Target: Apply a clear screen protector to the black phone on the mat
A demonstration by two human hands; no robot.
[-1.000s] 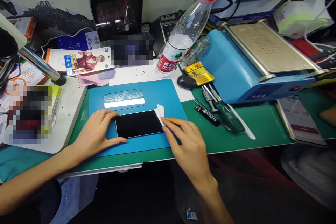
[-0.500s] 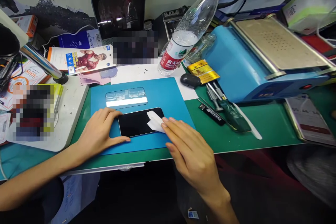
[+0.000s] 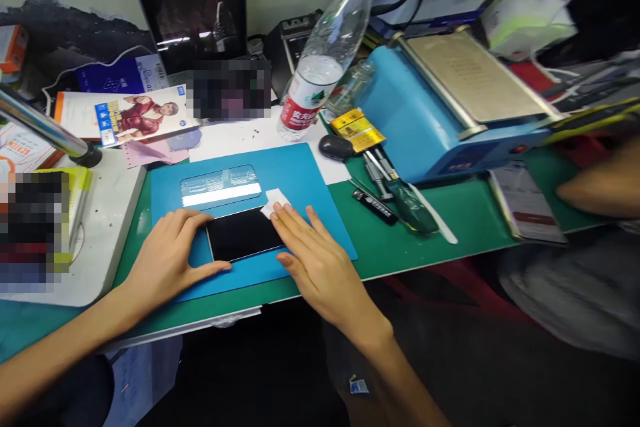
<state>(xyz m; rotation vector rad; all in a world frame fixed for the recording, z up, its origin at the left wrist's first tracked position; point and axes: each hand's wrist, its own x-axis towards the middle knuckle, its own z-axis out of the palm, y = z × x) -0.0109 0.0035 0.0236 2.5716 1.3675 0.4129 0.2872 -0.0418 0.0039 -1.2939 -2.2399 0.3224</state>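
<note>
A black-screened smartphone (image 3: 240,237) lies flat on a blue mat (image 3: 293,167). My left hand (image 3: 167,247) holds its left end, fingers at the upper corner and thumb along the near edge. Under the fingertips of my right hand (image 3: 325,260) is a white wipe (image 3: 273,199), pressed on the phone's upper right part. That hand covers the phone's right end. Just behind the phone, a clear glass screen protector (image 3: 220,188) with a dark outline rests on the mat.
A tilted-looking water bottle (image 3: 320,73) stands behind the mat. To the right are a black oval case (image 3: 335,147), a green-handled tool (image 3: 413,210), a blue machine (image 3: 400,127) and another phone (image 3: 527,203). Another person's blurred arm (image 3: 600,180) appears at far right.
My right hand has slid the wipe up toward the phone's far edge, its fingers now flatter. The left hand stays on the phone. The view has shifted right, and another person's arm has appeared.
</note>
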